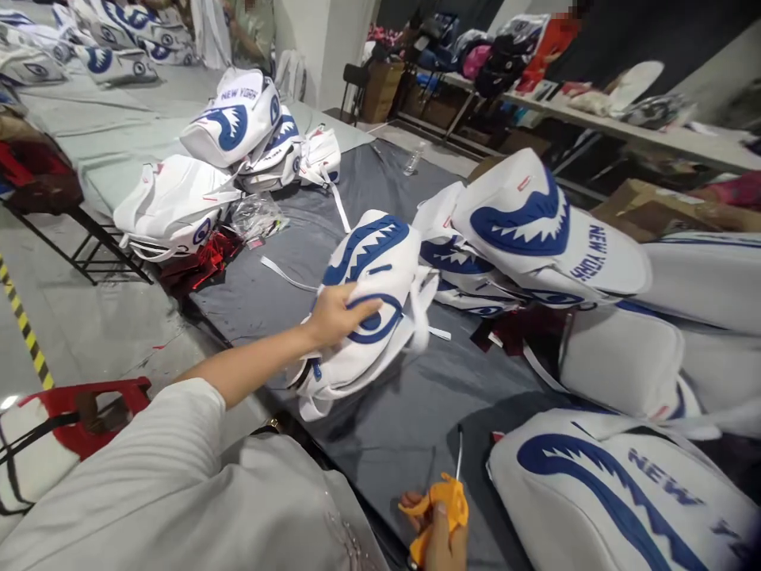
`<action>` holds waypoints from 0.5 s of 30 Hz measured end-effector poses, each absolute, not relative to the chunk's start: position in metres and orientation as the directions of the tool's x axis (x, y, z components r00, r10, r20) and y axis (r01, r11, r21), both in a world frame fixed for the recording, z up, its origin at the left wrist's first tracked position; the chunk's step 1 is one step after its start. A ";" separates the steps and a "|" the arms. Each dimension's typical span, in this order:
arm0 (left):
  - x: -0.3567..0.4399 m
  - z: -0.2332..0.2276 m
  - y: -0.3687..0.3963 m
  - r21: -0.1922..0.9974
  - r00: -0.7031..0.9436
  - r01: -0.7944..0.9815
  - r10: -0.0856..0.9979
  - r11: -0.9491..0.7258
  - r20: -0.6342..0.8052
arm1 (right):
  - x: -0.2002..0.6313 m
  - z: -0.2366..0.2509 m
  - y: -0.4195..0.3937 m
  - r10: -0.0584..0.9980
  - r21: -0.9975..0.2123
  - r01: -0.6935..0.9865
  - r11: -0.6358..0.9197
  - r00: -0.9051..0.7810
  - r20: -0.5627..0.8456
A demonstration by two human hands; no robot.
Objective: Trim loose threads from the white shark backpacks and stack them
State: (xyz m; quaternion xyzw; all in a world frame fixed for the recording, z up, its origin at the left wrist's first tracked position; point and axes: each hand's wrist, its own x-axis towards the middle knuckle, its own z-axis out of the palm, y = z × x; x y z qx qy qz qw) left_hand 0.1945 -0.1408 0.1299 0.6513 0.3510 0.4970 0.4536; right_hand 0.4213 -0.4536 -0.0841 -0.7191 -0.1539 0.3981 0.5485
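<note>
My left hand [340,316] grips the side of a white backpack [397,262] with blue shark-teeth and eye patches, its thumb over the eye. The backpack lies tilted on the grey-covered table, its straps loose around it. Low in view, my right hand [440,535] is closed around an orange-handled tool [453,500] with a thin metal shaft pointing away from me; its exact kind is unclear. This tool is apart from the backpack. To its right lies another white backpack [586,476] with "NEW" lettering, cut off by the frame edge.
Stacked white backpacks [517,214] stand on the right of the table [380,428]. More backpacks [229,119] are piled at the far left, beside clear plastic wrapping [258,216] and red material [202,266]. A red stool [112,408] stands on the floor at left.
</note>
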 end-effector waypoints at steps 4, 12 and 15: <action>0.154 0.107 -0.131 0.994 0.136 -0.090 0.988 -0.059 0.071 | 0.403 -0.052 -0.451 0.585 -0.937 -0.176 -0.301 0.742 -0.327; 0.122 0.008 -0.116 0.772 0.010 0.632 0.995 0.072 -0.101 | 0.394 -0.022 -0.456 0.563 -0.931 -0.107 -0.348 0.770 -0.299; 0.143 -0.009 -0.156 0.514 0.366 0.780 0.927 -0.357 0.087 | 0.400 -0.006 -0.436 0.660 -0.931 0.004 -0.365 0.706 -0.256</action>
